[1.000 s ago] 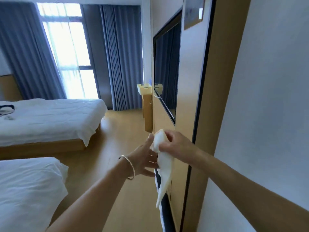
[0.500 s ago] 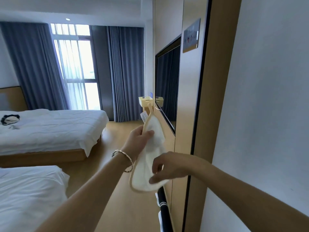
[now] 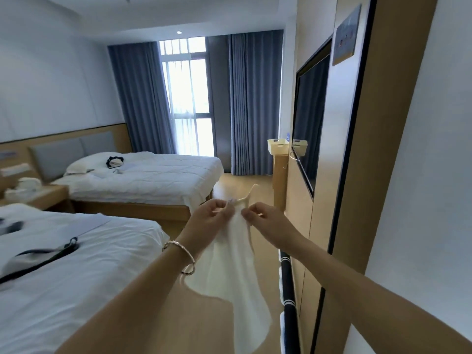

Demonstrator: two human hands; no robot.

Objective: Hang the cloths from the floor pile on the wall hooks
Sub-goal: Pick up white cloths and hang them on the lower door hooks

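A white cloth [image 3: 229, 272] with a tan edge hangs in front of me, held at its top corner. My left hand [image 3: 207, 218] pinches the cloth's top on the left side. My right hand [image 3: 265, 221] pinches it just to the right, by a thin tan loop [image 3: 249, 194] that sticks up between the two hands. The cloth drapes down between my forearms. A dark-and-white striped cloth [image 3: 287, 287] hangs low along the wooden wall panel on the right. No hook and no floor pile are visible in this view.
A wooden wall panel [image 3: 324, 200] with a dark screen [image 3: 309, 118] runs along the right. Two white beds [image 3: 143, 180] stand on the left, with a nightstand [image 3: 48, 195] between them. A narrow cabinet with a cream box [image 3: 278, 146] stands ahead near the curtains.
The view swung left and up toward the room. The cloth opened out and now hangs longer; both hands moved to its top corner, with the loop pulled up between them.
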